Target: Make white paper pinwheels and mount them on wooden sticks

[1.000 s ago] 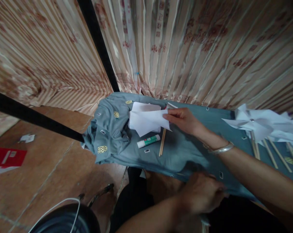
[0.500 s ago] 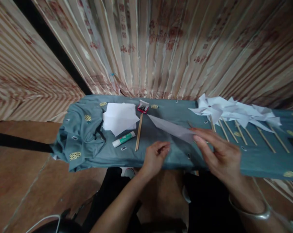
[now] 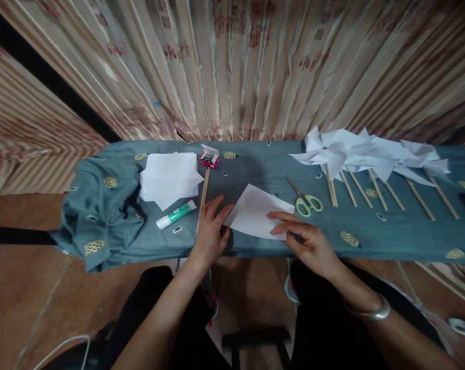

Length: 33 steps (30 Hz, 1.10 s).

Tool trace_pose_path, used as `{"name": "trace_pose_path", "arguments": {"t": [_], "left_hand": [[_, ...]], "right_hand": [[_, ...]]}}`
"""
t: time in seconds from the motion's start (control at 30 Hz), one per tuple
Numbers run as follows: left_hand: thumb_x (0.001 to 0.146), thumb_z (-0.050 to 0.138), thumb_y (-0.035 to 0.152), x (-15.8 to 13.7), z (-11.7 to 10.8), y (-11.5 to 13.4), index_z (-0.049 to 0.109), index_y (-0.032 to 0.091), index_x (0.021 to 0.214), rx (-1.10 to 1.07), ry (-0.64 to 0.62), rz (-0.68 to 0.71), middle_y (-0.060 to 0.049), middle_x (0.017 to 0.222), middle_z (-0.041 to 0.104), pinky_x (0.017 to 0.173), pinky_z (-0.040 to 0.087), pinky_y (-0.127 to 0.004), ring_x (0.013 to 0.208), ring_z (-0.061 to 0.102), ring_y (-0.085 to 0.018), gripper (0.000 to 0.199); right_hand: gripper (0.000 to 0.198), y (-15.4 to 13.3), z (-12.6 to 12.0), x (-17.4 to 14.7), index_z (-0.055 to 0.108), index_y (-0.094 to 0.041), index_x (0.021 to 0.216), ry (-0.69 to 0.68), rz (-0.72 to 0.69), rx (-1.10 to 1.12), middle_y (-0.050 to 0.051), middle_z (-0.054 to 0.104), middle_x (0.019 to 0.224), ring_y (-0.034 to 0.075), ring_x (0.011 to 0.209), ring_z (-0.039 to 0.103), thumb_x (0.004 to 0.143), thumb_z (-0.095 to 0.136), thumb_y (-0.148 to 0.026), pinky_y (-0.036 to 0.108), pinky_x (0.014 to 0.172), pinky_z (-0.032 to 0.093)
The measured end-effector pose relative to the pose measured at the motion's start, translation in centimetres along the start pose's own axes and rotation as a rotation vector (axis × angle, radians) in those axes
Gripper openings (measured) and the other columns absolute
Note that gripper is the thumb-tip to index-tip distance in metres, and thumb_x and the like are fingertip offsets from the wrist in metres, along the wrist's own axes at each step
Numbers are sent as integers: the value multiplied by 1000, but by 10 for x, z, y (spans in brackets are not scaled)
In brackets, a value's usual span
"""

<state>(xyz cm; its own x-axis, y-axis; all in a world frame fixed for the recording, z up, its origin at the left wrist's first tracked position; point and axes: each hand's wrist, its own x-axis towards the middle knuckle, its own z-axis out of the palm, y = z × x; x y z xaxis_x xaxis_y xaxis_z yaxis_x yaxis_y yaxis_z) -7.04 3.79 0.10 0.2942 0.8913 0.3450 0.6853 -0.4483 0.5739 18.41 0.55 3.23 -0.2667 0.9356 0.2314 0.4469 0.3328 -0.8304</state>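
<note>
A white sheet of paper (image 3: 253, 210) lies tilted over the near middle of the cloth-covered table. My right hand (image 3: 303, 236) pinches its near right corner between thumb and fingers. At the paper's left corner, my left hand (image 3: 211, 231) has its fingers apart; whether they touch the edge I cannot tell. Green-handled scissors (image 3: 307, 202) rest just beyond my right hand. Left of my left hand is a glue stick (image 3: 176, 214), and thin wooden sticks (image 3: 204, 190) lie partly behind its fingers.
A stack of white paper (image 3: 168, 177) sits at the left, beside an open small red box (image 3: 209, 156). Several white paper pinwheels (image 3: 332, 151) on sticks lie at the back right. Bunched cloth (image 3: 105, 205) covers the table's left end. A striped curtain (image 3: 232, 77) hangs behind.
The paper has come down flatter toward the table, its face now visible. My left hand has opened and moved to the paper's left corner. The scissors are now uncovered.
</note>
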Motion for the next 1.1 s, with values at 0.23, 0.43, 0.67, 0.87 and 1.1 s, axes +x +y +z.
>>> {"name": "trace_pose_path", "arguments": {"t": [0.23, 0.43, 0.67, 0.87, 1.1], "left_hand": [[88, 55, 11, 10, 3, 8, 72, 19, 96, 60, -36, 154, -12, 125, 65, 101, 50, -50, 125, 52, -28, 20], [91, 55, 17, 9, 10, 14, 71, 20, 104, 22, -61, 139, -11, 117, 70, 98, 52, -49, 120, 58, -27, 20], [87, 56, 12, 13, 16, 12, 68, 17, 114, 35, -109, 137, -12, 117, 71, 97, 51, -48, 116, 61, -27, 30], [91, 54, 18, 17, 12, 10, 72, 18, 97, -24, -73, 66, -9, 103, 75, 94, 52, -43, 105, 67, -24, 19], [95, 50, 29, 9, 13, 21, 68, 17, 111, -164, -49, -42, -9, 97, 74, 86, 56, -33, 93, 70, -20, 27]], "right_hand": [[30, 9, -13, -1, 68, -26, 100, -120, -27, -129, 7, 62, 135, 23, 131, 54, 83, 50, -8, 48, 109, 44], [29, 17, -19, 1, 66, -24, 109, -46, -57, -308, 9, 65, 130, 26, 129, 55, 90, 46, -14, 53, 110, 43], [22, 11, -12, 5, 68, -23, 103, -78, -59, -162, 8, 74, 111, 21, 109, 67, 95, 47, -19, 43, 100, 52], [24, 15, -20, 15, 66, -25, 112, 83, 118, -140, 7, 73, 112, 24, 108, 67, 92, 57, -35, 42, 97, 52], [53, 29, -16, 37, 49, -24, 137, 190, 153, -205, 11, 69, 124, 28, 116, 64, 90, 61, -45, 48, 100, 49]]}}
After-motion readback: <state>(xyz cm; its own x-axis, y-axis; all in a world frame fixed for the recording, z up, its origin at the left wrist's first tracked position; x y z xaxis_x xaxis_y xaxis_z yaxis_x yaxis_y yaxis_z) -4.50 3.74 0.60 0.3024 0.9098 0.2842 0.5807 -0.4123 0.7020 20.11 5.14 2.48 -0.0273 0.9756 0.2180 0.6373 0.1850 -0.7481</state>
